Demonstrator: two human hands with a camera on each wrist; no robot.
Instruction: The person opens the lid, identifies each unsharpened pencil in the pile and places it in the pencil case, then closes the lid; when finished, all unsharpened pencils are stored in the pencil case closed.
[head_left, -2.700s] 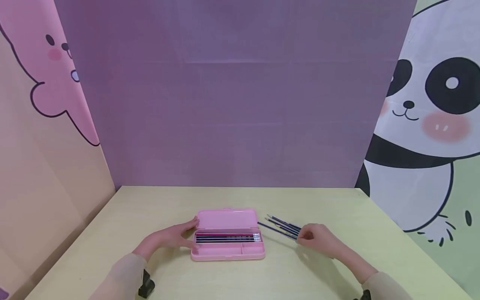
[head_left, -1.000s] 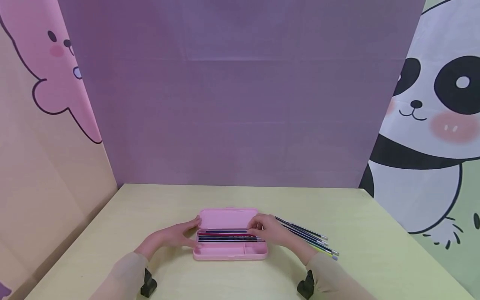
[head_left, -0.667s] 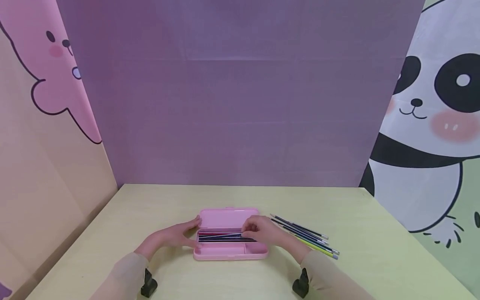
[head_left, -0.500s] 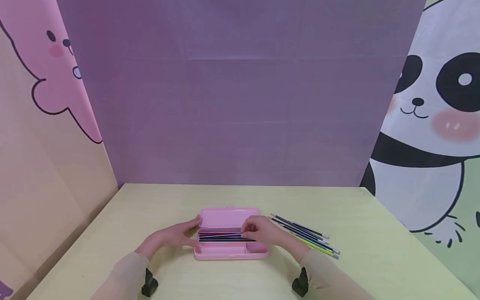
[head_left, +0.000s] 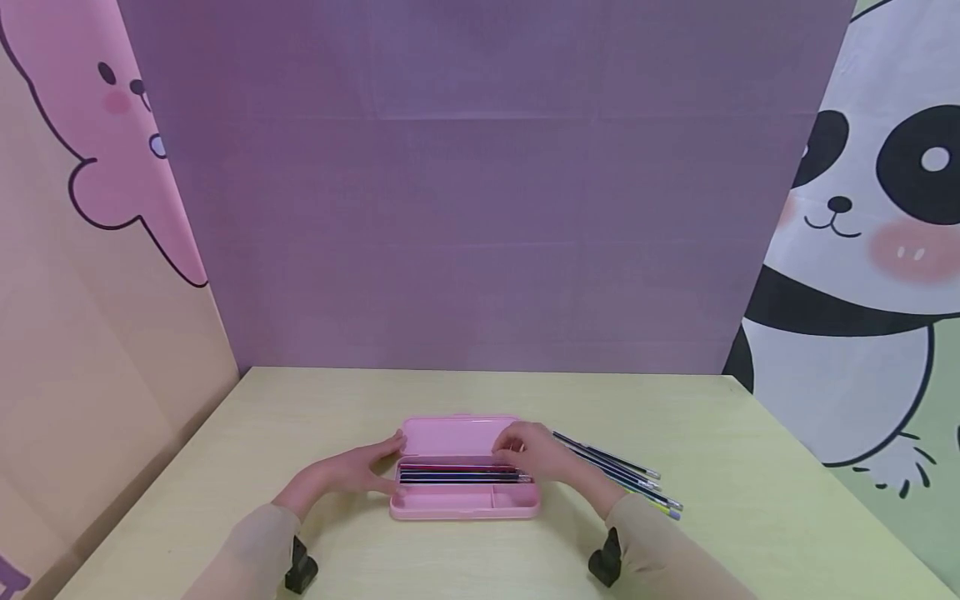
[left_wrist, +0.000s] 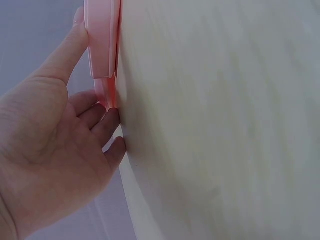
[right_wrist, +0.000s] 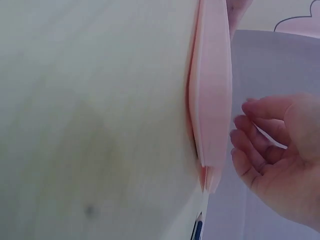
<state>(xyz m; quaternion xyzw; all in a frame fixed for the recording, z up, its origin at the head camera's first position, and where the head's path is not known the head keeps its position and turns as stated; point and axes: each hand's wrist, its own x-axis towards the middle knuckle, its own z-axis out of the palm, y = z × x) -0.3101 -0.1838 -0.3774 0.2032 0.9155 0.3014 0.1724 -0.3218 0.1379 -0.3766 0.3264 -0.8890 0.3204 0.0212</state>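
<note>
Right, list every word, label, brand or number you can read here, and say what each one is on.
None can be read.
Pink pencil case: plain lid, no label visible.
Pencils in the case: any print on them is too small to read.
Loose pencils on the table: likewise too small.
Backdrops: a cartoon panda and a pink animal, pictures only, no lettering.

The pencil case [head_left: 463, 490] is pale pink, with dark blue and red pencils [head_left: 459, 475] inside. Right of the case lie dark blue loose pencils [head_left: 618, 475] on the light yellow-green bench [head_left: 375, 400]. Beige sleeves [head_left: 251, 550].
</note>
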